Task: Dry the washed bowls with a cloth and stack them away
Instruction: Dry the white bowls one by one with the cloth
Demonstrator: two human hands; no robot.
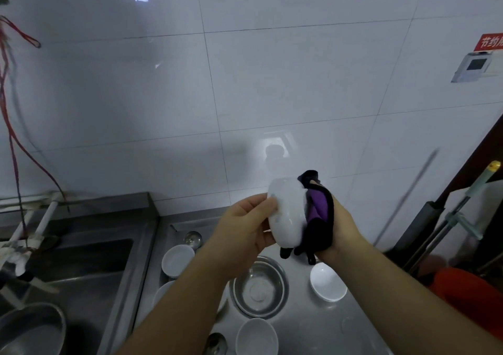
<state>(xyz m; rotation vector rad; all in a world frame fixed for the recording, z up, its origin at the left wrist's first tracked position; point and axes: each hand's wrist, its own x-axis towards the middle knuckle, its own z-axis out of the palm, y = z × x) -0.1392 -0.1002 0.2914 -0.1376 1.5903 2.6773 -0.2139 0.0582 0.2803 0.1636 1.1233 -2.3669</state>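
Note:
My left hand (245, 226) holds a white bowl (287, 213) on its side, raised above the steel counter. My right hand (340, 226) grips a black and purple cloth (318, 213) pressed into the bowl's mouth. Below on the counter (313, 327) stand other white bowls: one at the left (177, 259), one at the right (328, 282), one near the front (257, 337). Another white bowl (163, 292) is partly hidden under my left forearm. A steel bowl (260, 286) sits between them.
A steel sink (81, 267) lies to the left with a metal pot (30, 330) at its front corner. Two ladles (193, 239) (216, 343) lie on the counter. Mop handles (462, 213) and an orange bucket (471, 297) stand at the right. A tiled wall is close behind.

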